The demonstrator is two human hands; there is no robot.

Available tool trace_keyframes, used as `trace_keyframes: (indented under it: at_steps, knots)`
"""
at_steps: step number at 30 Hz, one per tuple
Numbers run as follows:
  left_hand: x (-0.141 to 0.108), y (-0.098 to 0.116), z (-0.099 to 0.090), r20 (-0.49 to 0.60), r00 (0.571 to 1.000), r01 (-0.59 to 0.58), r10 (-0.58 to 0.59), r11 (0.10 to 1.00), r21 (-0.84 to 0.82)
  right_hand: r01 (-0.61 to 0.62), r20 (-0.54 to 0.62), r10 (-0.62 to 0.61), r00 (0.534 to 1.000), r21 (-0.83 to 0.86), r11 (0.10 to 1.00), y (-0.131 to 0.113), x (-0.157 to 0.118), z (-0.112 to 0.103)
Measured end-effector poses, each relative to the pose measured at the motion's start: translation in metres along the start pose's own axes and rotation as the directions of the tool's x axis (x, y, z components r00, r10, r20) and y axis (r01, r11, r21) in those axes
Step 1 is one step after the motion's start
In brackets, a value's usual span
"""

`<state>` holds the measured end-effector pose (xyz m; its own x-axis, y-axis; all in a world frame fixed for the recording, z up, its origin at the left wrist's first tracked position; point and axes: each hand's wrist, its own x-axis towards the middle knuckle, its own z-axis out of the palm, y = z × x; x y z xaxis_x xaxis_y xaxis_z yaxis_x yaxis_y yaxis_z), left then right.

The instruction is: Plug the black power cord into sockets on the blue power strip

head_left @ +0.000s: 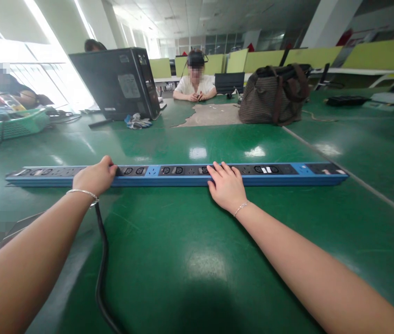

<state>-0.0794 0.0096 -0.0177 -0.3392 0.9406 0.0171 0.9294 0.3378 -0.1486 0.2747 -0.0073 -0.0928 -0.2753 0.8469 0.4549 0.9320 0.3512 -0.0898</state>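
A long blue power strip [179,180] with black socket panels lies across the green table in front of me. My left hand [95,177] is closed at its left half, fingers curled down over the sockets. A thick black power cord [102,236] comes out beneath the left wrist and runs toward me; its end is hidden in that hand. Right of the strip's middle, my right hand [227,185] lies with fingers stretched over the top face and the thumb by the front edge. Several sockets are covered by my hands.
A black computer case [113,86] stands back left, with gloves [137,121] beside it. At far left is a green basket [26,124]. A brown bag [262,97] sits back right. Across the table sits a person [196,86] wearing a headset; other people are at the left.
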Motion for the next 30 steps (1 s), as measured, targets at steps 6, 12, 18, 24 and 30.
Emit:
trace_keyframes:
  at_steps: [6,12,18,24,30]
  knots:
    - [-0.007,0.005,0.002,-0.047,0.998,0.046,-0.048,0.998,-0.041,0.022,-0.009,-0.021,1.000,0.019,1.000,0.004,0.003,0.001]
    - [-0.009,0.007,-0.001,-0.048,0.998,0.049,-0.050,0.998,-0.029,0.028,-0.017,-0.027,0.999,0.025,0.999,0.004,0.002,0.001]
    - [0.001,0.001,-0.009,0.029,0.999,0.026,-0.026,1.000,-0.004,0.024,-0.017,-0.023,1.000,0.029,0.999,0.005,0.002,0.001]
    - [-0.005,0.006,-0.003,0.004,0.994,0.106,-0.105,0.993,-0.047,0.026,-0.005,-0.025,1.000,0.039,0.999,0.005,0.002,0.001]
    - [0.003,-0.015,-0.043,-0.237,0.933,0.227,-0.272,0.953,-0.199,0.023,0.009,-0.023,1.000,0.035,0.999,0.006,0.002,0.001]
